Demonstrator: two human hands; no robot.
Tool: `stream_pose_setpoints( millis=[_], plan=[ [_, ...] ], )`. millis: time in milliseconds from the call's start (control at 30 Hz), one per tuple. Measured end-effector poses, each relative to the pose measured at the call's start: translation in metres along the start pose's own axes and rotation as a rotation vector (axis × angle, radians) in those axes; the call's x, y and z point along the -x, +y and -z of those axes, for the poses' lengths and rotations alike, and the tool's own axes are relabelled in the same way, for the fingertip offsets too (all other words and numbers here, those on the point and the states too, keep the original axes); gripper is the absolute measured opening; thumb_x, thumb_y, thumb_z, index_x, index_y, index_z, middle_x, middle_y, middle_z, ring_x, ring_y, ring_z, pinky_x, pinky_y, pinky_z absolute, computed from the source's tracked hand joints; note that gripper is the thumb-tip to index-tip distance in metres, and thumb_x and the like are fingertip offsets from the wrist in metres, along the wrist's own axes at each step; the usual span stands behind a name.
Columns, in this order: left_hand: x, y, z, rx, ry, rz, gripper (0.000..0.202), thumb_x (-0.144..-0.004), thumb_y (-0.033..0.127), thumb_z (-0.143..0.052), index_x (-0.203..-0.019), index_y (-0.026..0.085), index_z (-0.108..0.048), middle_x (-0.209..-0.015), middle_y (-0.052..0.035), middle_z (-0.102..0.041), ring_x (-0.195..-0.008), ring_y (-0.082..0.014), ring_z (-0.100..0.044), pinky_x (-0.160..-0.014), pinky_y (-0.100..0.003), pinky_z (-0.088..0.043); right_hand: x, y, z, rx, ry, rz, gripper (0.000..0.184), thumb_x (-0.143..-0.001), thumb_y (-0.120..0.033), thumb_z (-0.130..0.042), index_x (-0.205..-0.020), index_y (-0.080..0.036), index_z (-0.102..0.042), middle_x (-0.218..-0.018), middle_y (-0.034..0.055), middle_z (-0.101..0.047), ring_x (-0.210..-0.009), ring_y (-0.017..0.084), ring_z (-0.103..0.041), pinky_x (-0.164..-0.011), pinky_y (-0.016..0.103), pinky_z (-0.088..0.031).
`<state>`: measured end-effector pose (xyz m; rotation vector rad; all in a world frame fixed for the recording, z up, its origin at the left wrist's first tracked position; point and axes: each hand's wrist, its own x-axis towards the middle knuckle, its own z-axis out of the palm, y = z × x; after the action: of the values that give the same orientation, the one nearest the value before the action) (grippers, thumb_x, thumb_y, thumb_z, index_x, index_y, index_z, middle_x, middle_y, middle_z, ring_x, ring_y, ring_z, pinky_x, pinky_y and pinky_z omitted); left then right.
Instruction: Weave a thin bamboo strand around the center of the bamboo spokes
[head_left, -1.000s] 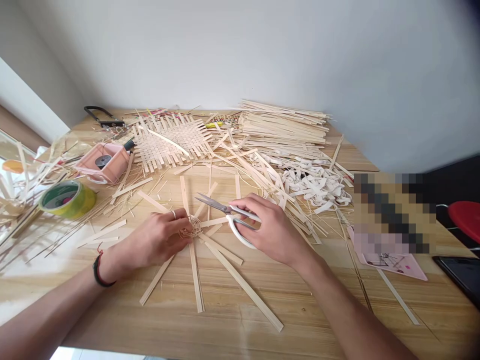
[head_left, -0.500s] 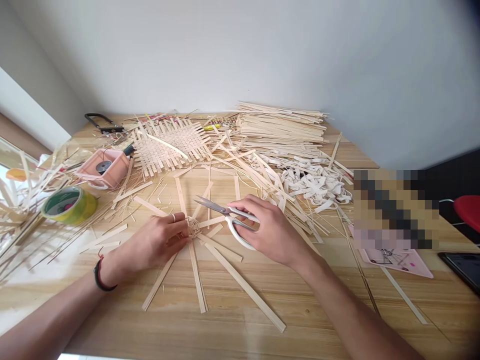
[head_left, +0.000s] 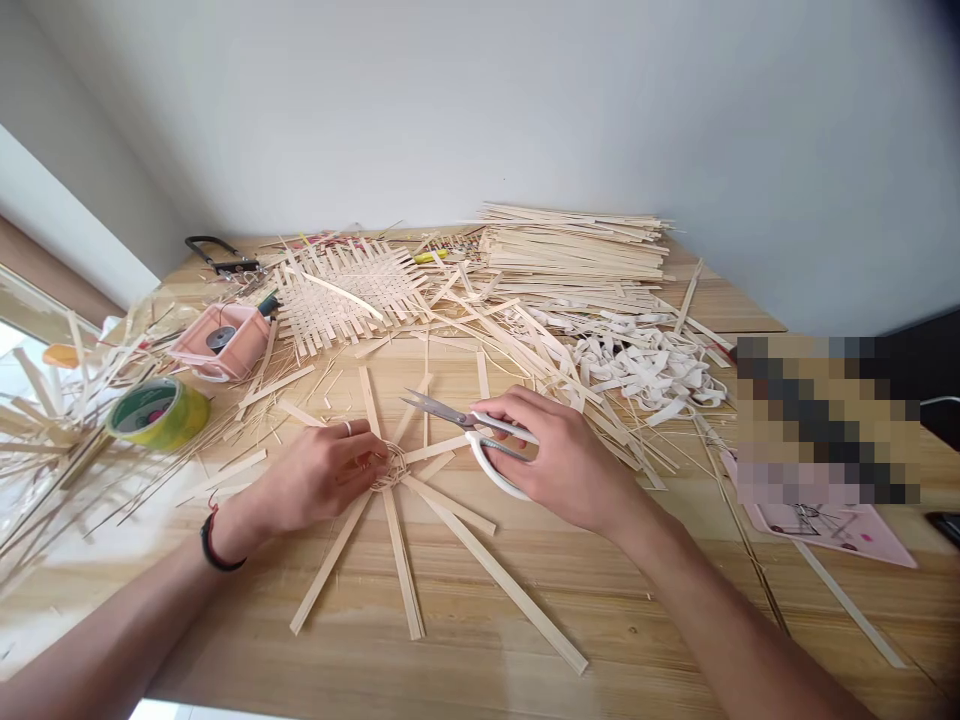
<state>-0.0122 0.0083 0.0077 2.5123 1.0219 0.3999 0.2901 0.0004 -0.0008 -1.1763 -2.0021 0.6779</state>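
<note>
- The left hand (head_left: 319,475) has its fingers (head_left: 360,445) pinched on a woven knot (head_left: 391,466) near the middle of the desk (head_left: 480,680).
- Long bamboo strips (head_left: 401,565) poke out from the knot like sun rays, mostly toward the person. They look light and stiff but easy to snap, so the knot is the best place to hold.
- The right hand (head_left: 562,455) has its fingers (head_left: 517,405) curled around the white handles of the scissors (head_left: 439,408). The scissors lie long across the desk, with the nearly shut tips pointing left, near the knot.

White wall (head_left: 480,110) is filling the top of frame, window (head_left: 19,340) is letting daylight in far left, wooden table (head_left: 390,675) is spanning the bottom.
</note>
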Motion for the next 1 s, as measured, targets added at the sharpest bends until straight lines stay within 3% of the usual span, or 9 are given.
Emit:
stream_pose_setpoints(
  millis=[367,600,867,1000],
  plan=[
    [0.0003,0.0021,0.0006,-0.024,0.002,0.036,0.022,-0.105,0.024,-0.055,-0.089,0.017,-0.069,-0.081,-0.0035,-0.065,-0.067,-0.0138,-0.060,-0.064,-0.027,-0.041,0.0024,-0.0003,0.0023,0.115,-0.142,0.009,0.028,-0.091,-0.016,-0.066,-0.117,-0.024,-0.071,-0.115,0.0046,-0.075,-0.101,0.023,-0.073,-0.088,0.038,-0.057],
    [0.0003,0.0026,0.0003,-0.052,0.044,0.035,0.014,-0.105,0.026,-0.055,-0.108,0.018,-0.066,-0.087,-0.0018,-0.062,-0.070,-0.0138,-0.057,-0.067,-0.028,-0.040,0.0028,0.0007,0.0025,0.137,-0.129,-0.003,0.028,-0.091,-0.015,-0.067,-0.117,-0.024,-0.070,-0.114,0.0048,-0.075,-0.100,0.024,-0.073,-0.086,0.037,-0.057],
    [0.0011,0.0003,-0.0023,-0.014,0.023,0.029,0.020,-0.107,0.026,-0.053,-0.094,0.017,-0.066,-0.086,-0.0025,-0.059,-0.070,-0.0141,-0.056,-0.066,-0.028,-0.040,0.0018,-0.0024,0.0030,0.137,-0.160,-0.032,0.026,-0.092,-0.017,-0.066,-0.117,-0.022,-0.070,-0.116,0.0055,-0.075,-0.103,0.024,-0.072,-0.088,0.037,-0.056],
    [0.0008,0.0043,0.0010,-0.012,0.004,0.018,0.020,-0.106,0.034,-0.057,-0.097,0.018,-0.065,-0.091,-0.0041,-0.061,-0.073,-0.0162,-0.059,-0.068,-0.029,-0.043,0.0027,-0.0009,0.0022,0.124,-0.167,-0.053,0.027,-0.092,-0.018,-0.066,-0.119,-0.022,-0.069,-0.118,0.0054,-0.074,-0.105,0.024,-0.071,-0.089,0.038,-0.055]
  ],
)
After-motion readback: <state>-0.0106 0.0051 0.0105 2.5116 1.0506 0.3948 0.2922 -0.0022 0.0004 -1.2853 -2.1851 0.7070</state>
